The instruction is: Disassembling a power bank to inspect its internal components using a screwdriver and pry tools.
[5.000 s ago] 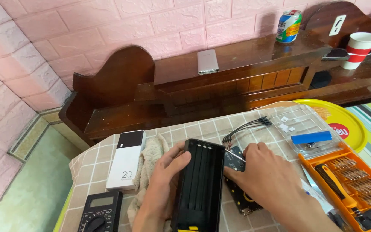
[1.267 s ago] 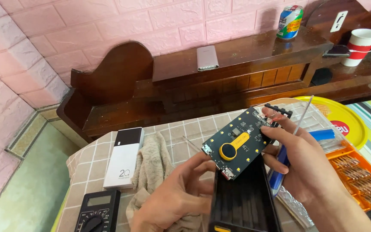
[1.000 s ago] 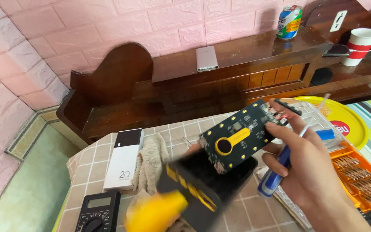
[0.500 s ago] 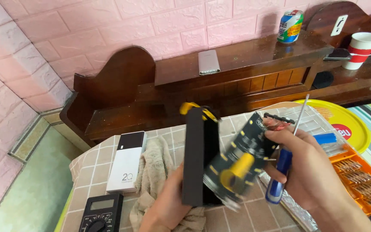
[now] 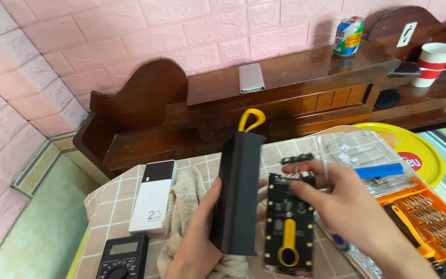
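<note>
Gripping the black case [image 5: 237,194] upright in left hand [image 5: 197,243], right hand [image 5: 347,206] fingers pinching the circuit board [image 5: 289,227] beside it, comparing fit.

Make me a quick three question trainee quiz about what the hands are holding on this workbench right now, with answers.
1. True or false: the left hand holds the black casing upright.
2. What is the right hand gripping? A) multimeter B) circuit board C) paper cup
3. What colour is the loop at the top of the casing?

Key:
1. True.
2. B, the circuit board, pinched at its top edge by the fingers.
3. Yellow.
</note>
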